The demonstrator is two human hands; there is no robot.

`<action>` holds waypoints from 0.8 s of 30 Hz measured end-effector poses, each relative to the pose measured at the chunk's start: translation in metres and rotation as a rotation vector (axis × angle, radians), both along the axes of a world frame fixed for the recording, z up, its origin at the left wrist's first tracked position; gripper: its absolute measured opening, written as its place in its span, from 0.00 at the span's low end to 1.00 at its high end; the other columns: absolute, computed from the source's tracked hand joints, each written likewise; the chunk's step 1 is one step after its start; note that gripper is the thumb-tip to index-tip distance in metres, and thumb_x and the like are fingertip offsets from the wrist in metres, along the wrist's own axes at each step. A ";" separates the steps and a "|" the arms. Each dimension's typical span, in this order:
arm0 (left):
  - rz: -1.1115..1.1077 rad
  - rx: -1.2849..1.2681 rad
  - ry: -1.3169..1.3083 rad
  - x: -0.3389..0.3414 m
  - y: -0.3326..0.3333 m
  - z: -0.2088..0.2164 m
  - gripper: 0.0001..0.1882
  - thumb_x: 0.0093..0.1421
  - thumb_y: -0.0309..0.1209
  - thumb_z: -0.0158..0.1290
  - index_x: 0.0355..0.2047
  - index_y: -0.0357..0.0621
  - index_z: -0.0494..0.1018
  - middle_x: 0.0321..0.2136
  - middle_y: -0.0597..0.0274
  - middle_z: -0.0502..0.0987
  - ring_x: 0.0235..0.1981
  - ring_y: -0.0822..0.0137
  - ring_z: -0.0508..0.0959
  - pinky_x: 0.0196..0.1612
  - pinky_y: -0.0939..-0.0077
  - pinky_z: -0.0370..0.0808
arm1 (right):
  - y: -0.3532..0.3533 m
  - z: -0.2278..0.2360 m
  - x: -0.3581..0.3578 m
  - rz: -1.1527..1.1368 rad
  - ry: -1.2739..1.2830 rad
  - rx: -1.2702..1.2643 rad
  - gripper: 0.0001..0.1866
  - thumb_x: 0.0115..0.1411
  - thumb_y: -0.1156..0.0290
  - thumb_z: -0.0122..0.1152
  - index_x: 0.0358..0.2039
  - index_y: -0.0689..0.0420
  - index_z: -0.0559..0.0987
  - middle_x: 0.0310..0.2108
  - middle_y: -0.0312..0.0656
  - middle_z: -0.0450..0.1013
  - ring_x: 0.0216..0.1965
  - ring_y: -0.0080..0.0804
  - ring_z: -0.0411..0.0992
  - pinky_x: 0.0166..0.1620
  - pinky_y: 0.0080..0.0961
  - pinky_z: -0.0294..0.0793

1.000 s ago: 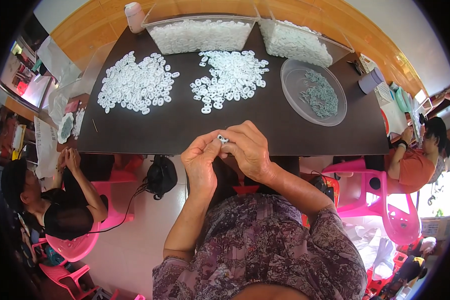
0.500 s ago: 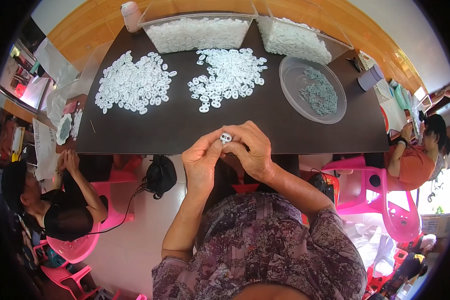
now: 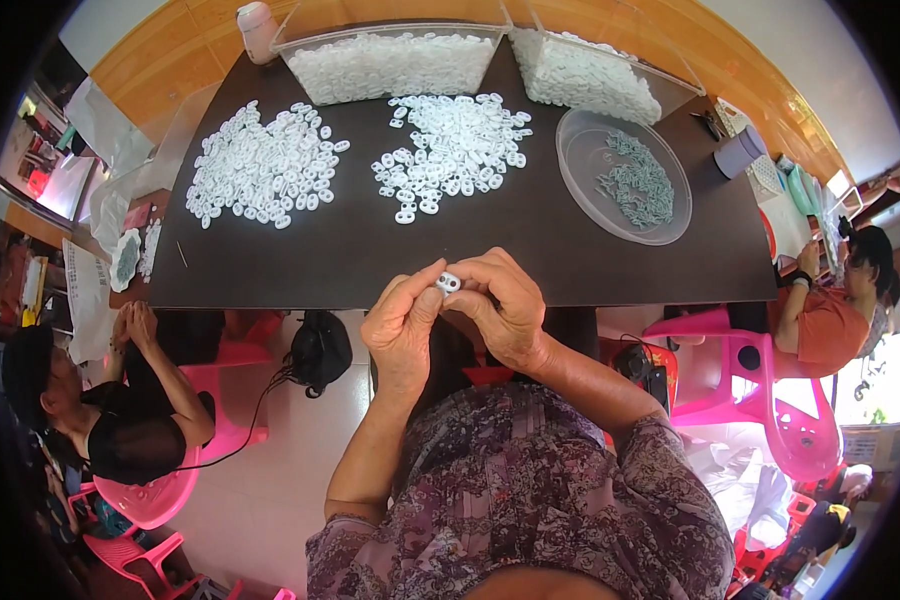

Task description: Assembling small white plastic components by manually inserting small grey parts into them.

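Note:
My left hand [image 3: 402, 330] and my right hand [image 3: 507, 312] meet just over the near edge of the dark table [image 3: 315, 265]. Both are closed, thumbs and fingertips pinching one small white plastic piece [image 3: 450, 283] between them. Its rounded oval face has two dark holes and shows between the fingertips; the rest is hidden. Beyond the hands lie a left pile [image 3: 265, 165] and a middle pile [image 3: 460, 150] of similar white two-holed pieces. To the right, a round clear tray [image 3: 568, 182] bears a heap of tiny grey-green pieces [image 3: 638, 180], too small to make out singly.
Two clear bins, a left one [image 3: 395, 36] and a right one [image 3: 675, 88], hold many white pieces at the back. A pale bottle [image 3: 257, 33] and a grey cup [image 3: 740, 156] stand on the table. Other people sit at the left [image 3: 140, 400] and right [image 3: 820, 320] on pink chairs.
My fingers have shifted slightly around the white piece, and it has turned a little, its face now tilted toward the right. Both hands still hold it near the table edge.

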State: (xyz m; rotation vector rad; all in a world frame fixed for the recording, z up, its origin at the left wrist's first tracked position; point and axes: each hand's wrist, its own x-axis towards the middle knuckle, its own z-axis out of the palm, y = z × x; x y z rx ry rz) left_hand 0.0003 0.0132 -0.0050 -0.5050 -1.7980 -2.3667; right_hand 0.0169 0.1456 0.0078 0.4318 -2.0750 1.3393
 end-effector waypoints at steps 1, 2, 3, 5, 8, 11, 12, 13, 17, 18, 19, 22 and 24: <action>0.006 -0.062 0.026 -0.001 -0.002 0.000 0.12 0.58 0.25 0.53 0.42 0.33 0.75 0.28 0.66 0.73 0.28 0.79 0.70 0.32 0.88 0.70 | 0.000 0.000 0.001 -0.006 -0.005 0.004 0.13 0.46 0.80 0.64 0.35 0.64 0.76 0.29 0.41 0.74 0.26 0.27 0.66 0.29 0.21 0.67; 0.012 -0.124 0.052 -0.001 -0.003 0.000 0.12 0.58 0.26 0.53 0.42 0.34 0.75 0.28 0.66 0.73 0.28 0.79 0.70 0.32 0.88 0.70 | -0.001 -0.001 0.001 -0.006 -0.006 0.004 0.13 0.46 0.80 0.64 0.35 0.64 0.76 0.29 0.41 0.74 0.26 0.27 0.66 0.29 0.21 0.67; 0.011 -0.123 0.051 -0.001 -0.004 0.001 0.12 0.58 0.26 0.53 0.42 0.34 0.75 0.28 0.66 0.73 0.28 0.79 0.70 0.32 0.88 0.70 | -0.001 -0.003 0.001 -0.013 0.002 0.009 0.14 0.46 0.80 0.65 0.36 0.63 0.76 0.29 0.40 0.74 0.26 0.29 0.67 0.29 0.22 0.67; 0.007 -0.139 0.047 0.000 -0.005 0.003 0.11 0.59 0.23 0.52 0.43 0.35 0.75 0.26 0.65 0.72 0.27 0.77 0.70 0.30 0.86 0.68 | -0.003 -0.002 0.001 -0.017 0.008 0.014 0.15 0.45 0.80 0.66 0.36 0.62 0.76 0.30 0.40 0.73 0.26 0.30 0.67 0.30 0.23 0.68; 0.026 -0.123 0.051 -0.002 -0.005 0.001 0.11 0.59 0.26 0.53 0.41 0.34 0.75 0.27 0.66 0.72 0.26 0.79 0.70 0.30 0.88 0.70 | -0.005 0.001 0.002 -0.021 -0.011 0.020 0.14 0.47 0.80 0.64 0.37 0.62 0.76 0.30 0.41 0.73 0.27 0.30 0.68 0.30 0.23 0.68; 0.031 -0.107 0.054 -0.002 -0.005 0.003 0.11 0.59 0.26 0.53 0.41 0.33 0.75 0.26 0.66 0.72 0.26 0.78 0.71 0.30 0.88 0.70 | -0.006 -0.001 0.002 0.002 -0.018 -0.054 0.11 0.50 0.81 0.61 0.36 0.63 0.76 0.30 0.41 0.73 0.28 0.32 0.69 0.32 0.23 0.69; 0.031 -0.107 0.053 -0.002 -0.006 0.004 0.11 0.59 0.26 0.53 0.41 0.33 0.75 0.26 0.66 0.72 0.26 0.78 0.71 0.30 0.88 0.70 | -0.007 -0.002 0.003 0.002 -0.068 -0.086 0.10 0.52 0.82 0.59 0.36 0.63 0.76 0.30 0.41 0.73 0.29 0.31 0.70 0.33 0.23 0.69; 0.027 -0.104 0.044 -0.002 -0.006 0.004 0.11 0.59 0.25 0.53 0.41 0.33 0.75 0.26 0.65 0.72 0.26 0.78 0.71 0.29 0.88 0.70 | -0.008 -0.003 0.004 0.001 -0.117 -0.118 0.09 0.53 0.82 0.58 0.36 0.63 0.76 0.30 0.41 0.73 0.30 0.31 0.70 0.34 0.22 0.69; 0.034 -0.150 0.090 -0.003 -0.009 0.003 0.11 0.58 0.25 0.53 0.41 0.34 0.75 0.26 0.64 0.72 0.25 0.77 0.71 0.29 0.87 0.69 | -0.012 -0.001 0.007 0.046 -0.300 -0.326 0.08 0.54 0.82 0.57 0.36 0.63 0.77 0.30 0.39 0.73 0.31 0.25 0.70 0.34 0.19 0.69; 0.034 -0.150 0.089 -0.003 -0.010 0.003 0.11 0.58 0.25 0.53 0.41 0.34 0.75 0.26 0.64 0.72 0.25 0.77 0.71 0.29 0.87 0.69 | -0.011 -0.001 0.008 0.077 -0.365 -0.396 0.08 0.55 0.82 0.57 0.36 0.62 0.77 0.30 0.38 0.72 0.31 0.22 0.70 0.34 0.18 0.69; 0.031 -0.166 0.098 -0.003 -0.011 0.003 0.11 0.58 0.25 0.53 0.41 0.34 0.75 0.26 0.64 0.73 0.25 0.77 0.71 0.29 0.87 0.70 | -0.011 0.000 0.008 0.108 -0.431 -0.467 0.08 0.55 0.82 0.56 0.36 0.62 0.77 0.30 0.37 0.72 0.32 0.19 0.69 0.35 0.17 0.69; 0.020 -0.185 0.106 -0.004 -0.013 0.003 0.11 0.58 0.25 0.54 0.40 0.34 0.76 0.26 0.64 0.73 0.25 0.77 0.71 0.29 0.87 0.70 | -0.008 -0.001 0.007 0.135 -0.438 -0.420 0.07 0.58 0.82 0.54 0.37 0.65 0.76 0.32 0.36 0.72 0.35 0.17 0.70 0.38 0.13 0.70; 0.011 -0.187 0.107 -0.005 -0.013 0.003 0.11 0.58 0.26 0.54 0.40 0.34 0.76 0.27 0.64 0.73 0.25 0.77 0.71 0.29 0.87 0.70 | -0.009 0.001 0.007 0.126 -0.439 -0.433 0.06 0.57 0.82 0.55 0.36 0.64 0.77 0.31 0.36 0.72 0.33 0.18 0.70 0.37 0.15 0.70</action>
